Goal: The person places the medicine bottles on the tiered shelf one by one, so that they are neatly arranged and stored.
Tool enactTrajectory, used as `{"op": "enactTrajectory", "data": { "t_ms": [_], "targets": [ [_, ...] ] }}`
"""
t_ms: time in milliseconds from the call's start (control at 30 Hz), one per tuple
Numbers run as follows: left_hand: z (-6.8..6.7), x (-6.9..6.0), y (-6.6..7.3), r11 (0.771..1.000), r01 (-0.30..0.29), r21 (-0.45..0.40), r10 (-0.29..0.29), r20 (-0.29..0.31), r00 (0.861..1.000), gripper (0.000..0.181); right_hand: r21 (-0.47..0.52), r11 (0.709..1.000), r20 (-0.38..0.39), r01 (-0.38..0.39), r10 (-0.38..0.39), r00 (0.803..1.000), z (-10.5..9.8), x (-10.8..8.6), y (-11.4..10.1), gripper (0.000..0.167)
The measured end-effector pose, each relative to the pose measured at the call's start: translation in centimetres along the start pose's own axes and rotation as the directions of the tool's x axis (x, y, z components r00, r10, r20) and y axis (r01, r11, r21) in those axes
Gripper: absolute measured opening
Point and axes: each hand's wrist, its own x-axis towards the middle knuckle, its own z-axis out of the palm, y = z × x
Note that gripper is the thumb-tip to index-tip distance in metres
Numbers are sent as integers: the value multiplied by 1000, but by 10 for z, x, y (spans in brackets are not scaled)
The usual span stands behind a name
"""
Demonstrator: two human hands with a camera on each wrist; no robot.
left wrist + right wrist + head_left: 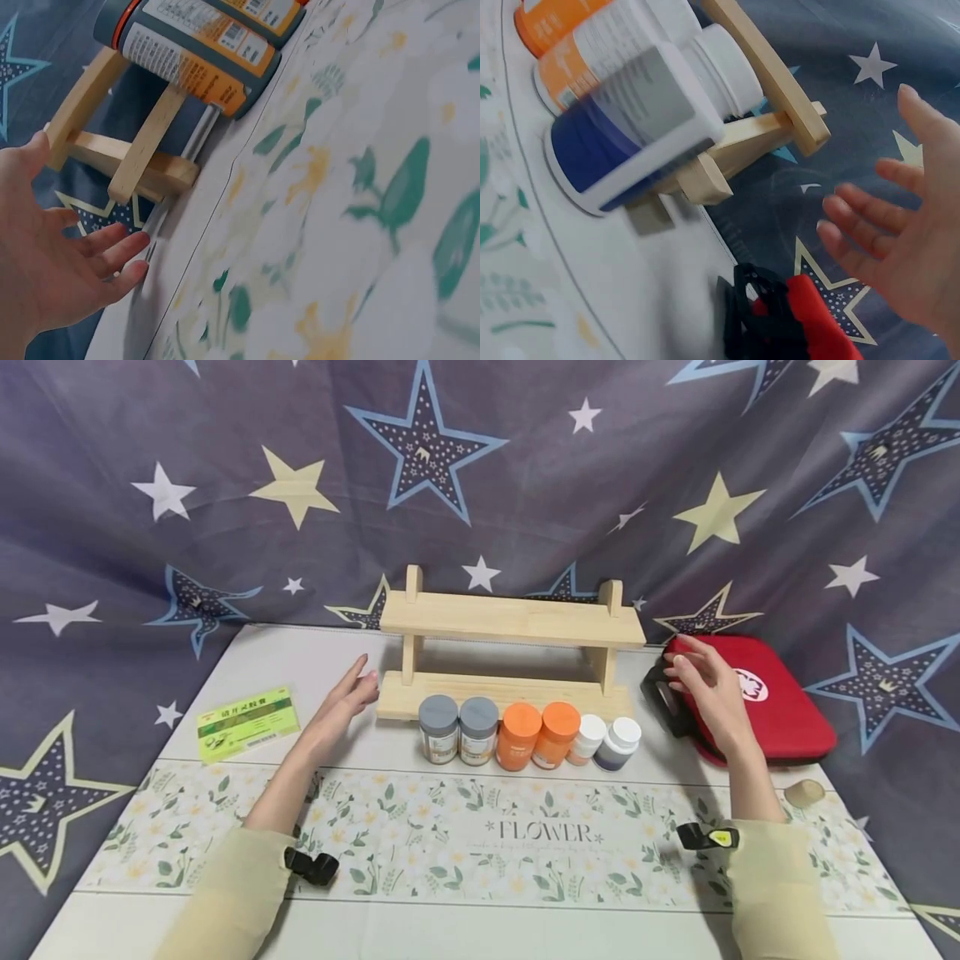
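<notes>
My left hand (343,702) hovers left of the two-tier wooden rack (510,618), fingers relaxed and holding nothing. On the other side, my right hand (708,693) is raised by the red case (780,693) and its black handle; nothing is in its fingers, and contact with the case cannot be told. Before the rack stands a row of bottles: a grey-lidded bottle (438,731) and its twin, an orange bottle (517,737) and another like it, then a small white-capped bottle (587,739) and a white-and-blue bottle (618,744). The left wrist view shows the grey bottle's label (187,64) close up.
A green-yellow medicine box (247,724) lies at the left of the white table (390,927). A floral runner (420,852) crosses the front. A small beige cylindrical object (805,792) is at the right edge. A star-patterned curtain (495,468) hangs behind.
</notes>
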Motion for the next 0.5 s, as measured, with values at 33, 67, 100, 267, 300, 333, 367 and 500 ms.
{"op": "enactTrajectory", "data": {
  "t_ms": [33, 67, 100, 267, 300, 333, 367, 500],
  "targets": [
    [2, 0, 0, 1000, 5, -11, -5, 1, 1000, 90, 35, 999, 18, 9, -10, 1000, 2, -2, 0, 46],
    [3, 0, 0, 1000, 11, -17, -11, 2, 1000, 90, 53, 998, 36, 18, -20, 999, 4, -3, 0, 46],
    [4, 0, 0, 1000, 15, -24, -15, 1, 1000, 89, 65, 998, 55, 23, -26, 998, 5, -5, 1, 46],
    [8, 3, -6, 998, 40, -54, -39, 14, 999, 83, 16, 1000, 162, 1, -4, 987, 10, -10, 4, 45],
    [8, 4, -7, 997, 44, -63, -43, 17, 999, 82, 5, 1000, 186, -5, 4, 983, 10, -11, 5, 44],
    [8, 4, -8, 996, 47, -70, -45, 22, 999, 82, -7, 1000, 211, -9, 11, 977, 10, -11, 5, 44],
    [8, 4, -9, 996, 47, -76, -45, 27, 999, 82, -12, 1000, 239, -14, 16, 971, 11, -10, 6, 44],
    [8, 5, -11, 994, 44, -98, -39, 49, 998, 84, -72, 997, 329, -22, 45, 943, 11, -13, 8, 45]
  ]
}}
